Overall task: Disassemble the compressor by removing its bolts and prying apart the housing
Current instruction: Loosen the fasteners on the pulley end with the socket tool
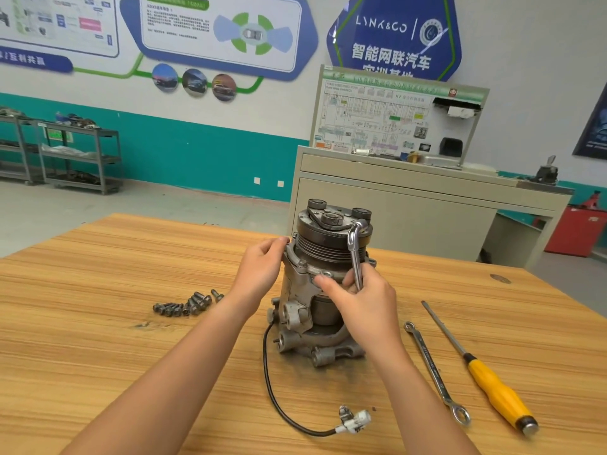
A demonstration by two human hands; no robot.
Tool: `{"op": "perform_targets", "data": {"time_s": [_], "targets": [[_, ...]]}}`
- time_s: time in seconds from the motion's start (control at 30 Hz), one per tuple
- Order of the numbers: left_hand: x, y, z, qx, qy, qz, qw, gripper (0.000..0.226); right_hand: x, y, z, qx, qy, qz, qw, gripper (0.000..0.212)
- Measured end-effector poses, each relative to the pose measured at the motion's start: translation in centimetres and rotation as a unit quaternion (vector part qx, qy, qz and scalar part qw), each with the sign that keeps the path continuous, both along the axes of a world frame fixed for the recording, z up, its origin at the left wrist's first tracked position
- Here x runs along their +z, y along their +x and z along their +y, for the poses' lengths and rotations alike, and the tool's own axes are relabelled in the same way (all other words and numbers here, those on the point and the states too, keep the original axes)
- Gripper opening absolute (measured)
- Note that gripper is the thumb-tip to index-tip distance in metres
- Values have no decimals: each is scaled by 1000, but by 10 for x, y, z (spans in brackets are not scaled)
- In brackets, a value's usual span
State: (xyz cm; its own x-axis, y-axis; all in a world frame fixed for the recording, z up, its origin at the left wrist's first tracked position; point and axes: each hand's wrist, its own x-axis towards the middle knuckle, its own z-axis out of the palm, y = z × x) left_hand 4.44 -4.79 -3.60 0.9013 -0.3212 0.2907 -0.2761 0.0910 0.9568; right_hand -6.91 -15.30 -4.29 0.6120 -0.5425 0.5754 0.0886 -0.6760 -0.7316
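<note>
The compressor point(323, 247) stands upright on the wooden worktop point(131, 274), pulley end up, between both hands. The left hand point(262, 267) curls round its upper housing flange, fingertips hidden behind the metal. The right hand point(361, 300) grips the shaft of an L-shaped wrench point(354, 254) whose bent head rests on the clutch plate; what it engages is hard to make out. Removed bolts point(187, 303) lie to the left.

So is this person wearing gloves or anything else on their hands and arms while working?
No gloves: the left hand and the right hand are both bare. No ring, watch or bracelet shows on either, and no sleeve is in view anywhere down to the picture's bottom edge.
</note>
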Motion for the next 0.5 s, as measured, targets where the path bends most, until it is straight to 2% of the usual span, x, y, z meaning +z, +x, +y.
{"op": "perform_targets", "data": {"time_s": [0.3,0.37,0.5], "targets": [[-7,-19,8,38,12,-29,999,26,5,-19,-25,29,9,43,999,43],[-11,-26,11,39,29,-52,998,17,8,-26,-35,40,25,63,997,43],[-15,-39,15,57,80,-132,986,22,7,-37,-52,58,83,76,992,45]]}}
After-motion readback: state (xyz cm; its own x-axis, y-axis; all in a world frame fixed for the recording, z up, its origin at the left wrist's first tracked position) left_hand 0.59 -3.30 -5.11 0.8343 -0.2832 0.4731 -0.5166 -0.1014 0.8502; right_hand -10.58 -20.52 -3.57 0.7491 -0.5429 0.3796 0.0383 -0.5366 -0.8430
